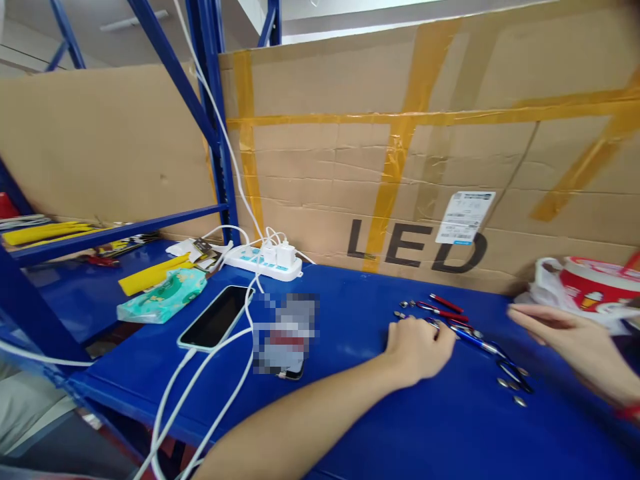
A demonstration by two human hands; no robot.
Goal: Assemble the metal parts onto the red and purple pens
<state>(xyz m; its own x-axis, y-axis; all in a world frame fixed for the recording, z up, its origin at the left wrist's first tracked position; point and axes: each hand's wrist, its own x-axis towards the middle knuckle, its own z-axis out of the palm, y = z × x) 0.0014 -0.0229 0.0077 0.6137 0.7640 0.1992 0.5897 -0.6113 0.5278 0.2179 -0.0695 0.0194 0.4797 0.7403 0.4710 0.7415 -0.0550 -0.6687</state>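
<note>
My left hand (420,352) rests on the blue table with its fingers curled down among small parts. The fingertips face away from me, so what they grip, if anything, is hidden. Just to its right lies a slim blue metal pen-like tube (474,340) with a dark clip or loop (515,375) at its near end. Behind the hand are a red tube (447,304) and a second red pen-like piece (443,311). Small round silver pieces (520,401) lie scattered around. My right hand (575,340) hovers at the right, fingers stretched out, with nothing visible in it.
A phone (217,319) on a white cable and a partly blurred phone (287,340) lie left. Behind them are a power strip (267,261) and a teal tissue pack (165,297). A cardboard sheet (320,173) walls the back. A red-and-white tub (600,287) stands right.
</note>
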